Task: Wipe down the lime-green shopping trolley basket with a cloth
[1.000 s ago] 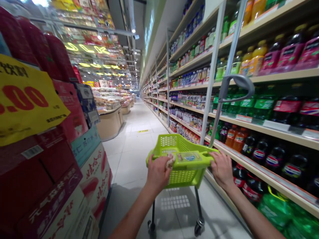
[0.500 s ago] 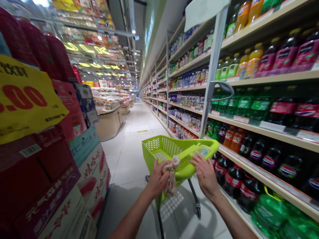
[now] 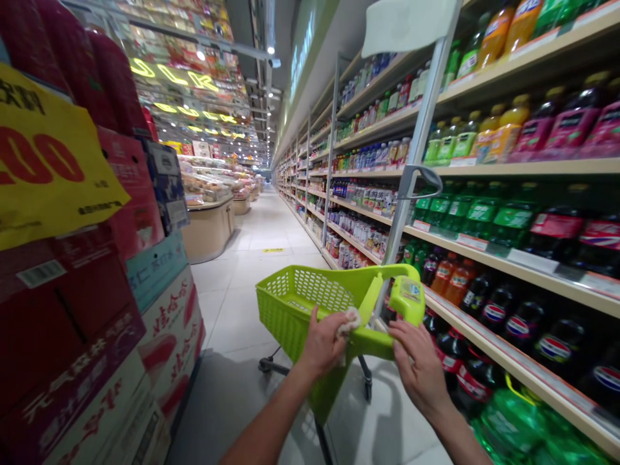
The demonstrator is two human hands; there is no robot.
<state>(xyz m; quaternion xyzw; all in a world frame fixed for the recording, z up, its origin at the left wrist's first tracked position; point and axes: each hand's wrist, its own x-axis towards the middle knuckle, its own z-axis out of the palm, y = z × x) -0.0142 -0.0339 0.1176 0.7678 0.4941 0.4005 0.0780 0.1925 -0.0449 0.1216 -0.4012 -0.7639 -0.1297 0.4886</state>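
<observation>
A bright green plastic shopping cart (image 3: 310, 290) stands on the aisle floor before me, turned so its basket points to the left. My left hand (image 3: 327, 341) is closed on a crumpled whitish cloth (image 3: 349, 321) and presses it against the cart's near rim. Much of the cloth is hidden by the hand. My right hand (image 3: 420, 361) lies over the handle bar's near right corner, fingers bent around it. On the handle's far side sits a raised green panel (image 3: 407, 298) with a small label. Inside, the visible part of the basket's bottom is bare.
Shelves of soda bottles (image 3: 513, 216) rise close on the right, with a grey metal post (image 3: 404, 200) beside the cart. Stacked drink cartons (image 3: 159, 323) and a yellow price sign (image 3: 53, 161) crowd the left. The tiled aisle (image 3: 271, 223) runs ahead past a food counter (image 3: 213, 226).
The cart has swung round, its basket shifting left, and the handle opening now shows. My left hand has moved slightly right with the cloth; my right hand has shifted right and down along the handle.
</observation>
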